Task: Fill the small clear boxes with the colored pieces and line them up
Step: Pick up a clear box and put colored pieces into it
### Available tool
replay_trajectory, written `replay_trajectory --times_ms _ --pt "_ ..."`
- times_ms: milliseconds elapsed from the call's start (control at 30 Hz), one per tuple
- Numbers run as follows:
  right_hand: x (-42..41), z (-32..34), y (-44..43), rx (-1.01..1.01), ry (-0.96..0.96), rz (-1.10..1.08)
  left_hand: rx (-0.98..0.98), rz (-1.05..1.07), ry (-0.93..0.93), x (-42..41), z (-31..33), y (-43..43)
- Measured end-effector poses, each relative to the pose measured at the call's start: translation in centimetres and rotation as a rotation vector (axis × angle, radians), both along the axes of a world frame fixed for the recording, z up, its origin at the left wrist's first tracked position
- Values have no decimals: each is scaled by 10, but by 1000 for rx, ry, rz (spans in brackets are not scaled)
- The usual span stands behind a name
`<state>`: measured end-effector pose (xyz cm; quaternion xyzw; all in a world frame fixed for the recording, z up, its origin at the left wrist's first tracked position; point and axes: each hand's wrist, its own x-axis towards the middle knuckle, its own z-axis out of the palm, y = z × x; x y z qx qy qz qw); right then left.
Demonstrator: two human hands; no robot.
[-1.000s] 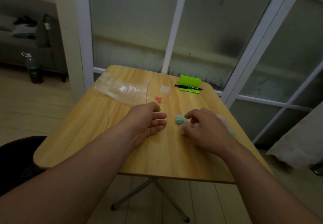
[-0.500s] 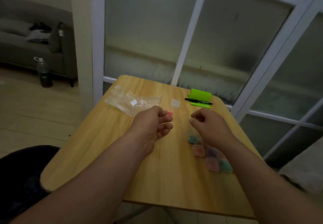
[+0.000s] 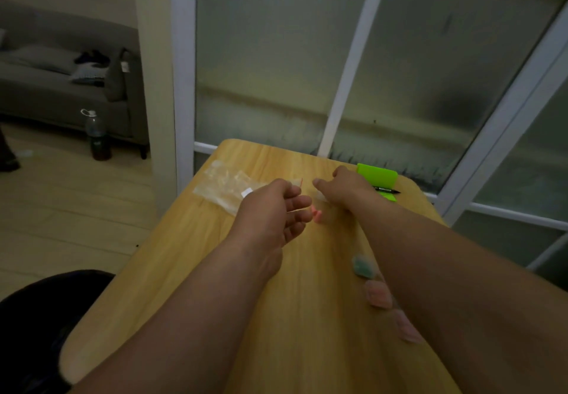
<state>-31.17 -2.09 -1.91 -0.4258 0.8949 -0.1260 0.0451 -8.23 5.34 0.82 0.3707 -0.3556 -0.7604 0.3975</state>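
Observation:
A few small pink pieces lie on the wooden table between my hands. My left hand rests beside them with loosely curled fingers and holds nothing. My right hand reaches over a small empty clear box, thumb and forefinger spread apart above it. Nearer to me, filled boxes stand in a row beside my right forearm: a green one, a pink one and another pink one. The forearm hides part of the row.
A crumpled clear plastic bag lies at the table's far left. A bright green pad with a black pen sits at the far right edge, against the frosted glass door. A sofa and a bottle stand on the floor to the left.
My right hand left the row of filled boxes and moved forward to the empty clear box. My left hand slid forward next to the pink pieces. The camera tilted up.

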Motion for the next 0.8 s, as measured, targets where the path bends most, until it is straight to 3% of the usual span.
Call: replay_trajectory --times_ms 167,333,433,533,700,800 --pt "2 0 -5 133 88 10 -7 -12 -25 0 -1 2" --pt "8 17 32 -52 -21 19 -33 -46 -39 4 1 10" --pt "21 36 75 -292 -157 29 -91 -112 -92 6 0 19" --pt "48 51 130 -500 -440 39 -173 -242 -165 7 -1 37" --pt "96 42 213 -580 -701 130 -280 -473 -171 15 -2 79" --pt "106 23 236 -616 -819 114 -340 -507 -125 23 -5 96"
